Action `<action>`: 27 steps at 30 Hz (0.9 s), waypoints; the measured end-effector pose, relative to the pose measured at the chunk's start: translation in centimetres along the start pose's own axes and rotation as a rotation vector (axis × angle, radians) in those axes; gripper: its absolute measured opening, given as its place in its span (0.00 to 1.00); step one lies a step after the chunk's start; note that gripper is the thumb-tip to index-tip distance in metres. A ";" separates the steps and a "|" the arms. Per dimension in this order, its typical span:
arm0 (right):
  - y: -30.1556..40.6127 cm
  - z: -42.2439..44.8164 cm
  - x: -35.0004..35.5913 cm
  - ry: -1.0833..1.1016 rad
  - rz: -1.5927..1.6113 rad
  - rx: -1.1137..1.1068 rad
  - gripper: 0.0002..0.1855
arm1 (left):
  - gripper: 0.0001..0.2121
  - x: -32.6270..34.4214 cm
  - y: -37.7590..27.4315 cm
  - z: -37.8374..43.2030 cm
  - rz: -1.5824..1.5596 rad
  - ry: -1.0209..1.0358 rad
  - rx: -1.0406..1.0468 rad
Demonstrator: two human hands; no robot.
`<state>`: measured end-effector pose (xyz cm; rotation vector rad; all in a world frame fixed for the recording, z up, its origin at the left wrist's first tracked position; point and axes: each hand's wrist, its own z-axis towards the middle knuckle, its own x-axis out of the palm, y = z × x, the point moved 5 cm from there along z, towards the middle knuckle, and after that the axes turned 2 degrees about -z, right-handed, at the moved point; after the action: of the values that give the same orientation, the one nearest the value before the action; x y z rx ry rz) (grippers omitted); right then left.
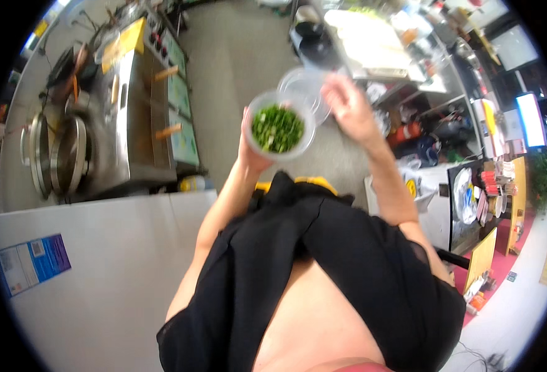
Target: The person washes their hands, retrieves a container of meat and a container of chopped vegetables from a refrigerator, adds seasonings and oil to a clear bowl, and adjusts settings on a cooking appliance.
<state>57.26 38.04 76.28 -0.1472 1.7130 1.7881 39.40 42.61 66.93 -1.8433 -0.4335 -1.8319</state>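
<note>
My left hand (251, 151) holds a round translucent plastic tub (308, 135) from its left and underside. Chopped green herbs or scallions (277, 128) lie inside the tub. A clear round plastic lid (301, 86) is pinched by its right edge in my right hand (345, 104), which is slightly blurred. The lid is tilted off the tub and overlaps its upper right rim in this view, so the herbs are uncovered. Whether lid and rim touch, I cannot tell.
At left stands a steel cooking counter (134, 153) with wooden handles jutting out; large round metal lids (69, 156) rest beside it. A white cutting board (371, 39) lies on the upper right worktable, above cluttered shelves. A white cabinet (115, 260) is at lower left. Grey floor (231, 46) lies ahead.
</note>
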 end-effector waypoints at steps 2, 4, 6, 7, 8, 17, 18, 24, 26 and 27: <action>4.9 -1.2 -1.7 -0.178 -0.118 -0.205 0.16 | 0.35 1.4 0.1 -0.2 0.001 0.084 -0.020; 8.4 -2.0 -1.1 -0.062 -0.262 -0.513 0.13 | 0.35 1.2 0.3 -0.2 0.016 0.073 -0.023; 9.0 -2.5 0.9 0.137 -0.283 -0.658 0.10 | 0.34 -0.2 0.7 0.4 -0.022 0.038 -0.056; 9.1 -2.7 2.0 0.244 -0.356 -0.708 0.10 | 0.32 -0.8 0.7 0.9 0.009 0.011 -0.055; 8.4 -2.8 3.1 0.286 -0.438 -0.710 0.11 | 0.31 -1.4 1.2 0.8 0.041 -0.055 -0.060; 6.8 -1.4 9.1 0.578 -0.612 -0.699 0.21 | 0.31 -2.7 -0.2 -0.9 0.138 -0.195 -0.061; 6.8 -1.2 9.1 0.594 -0.616 -0.667 0.21 | 0.30 -3.0 -0.2 -0.8 0.106 -0.179 -0.065; 9.4 -0.4 13.1 0.665 -0.522 -0.730 0.18 | 0.29 -3.5 -4.1 -4.1 0.159 -0.203 0.042; 10.5 -0.2 14.5 0.685 -0.494 -0.749 0.18 | 0.29 -3.1 -5.6 -5.3 0.147 -0.220 0.083; 10.9 -0.3 15.1 0.697 -0.483 -0.754 0.17 | 0.29 -3.2 -6.1 -5.8 0.109 -0.210 0.082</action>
<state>39.69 44.09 78.01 -1.5081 1.1267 2.0064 31.05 44.81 64.35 -1.9696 -0.4660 -1.5342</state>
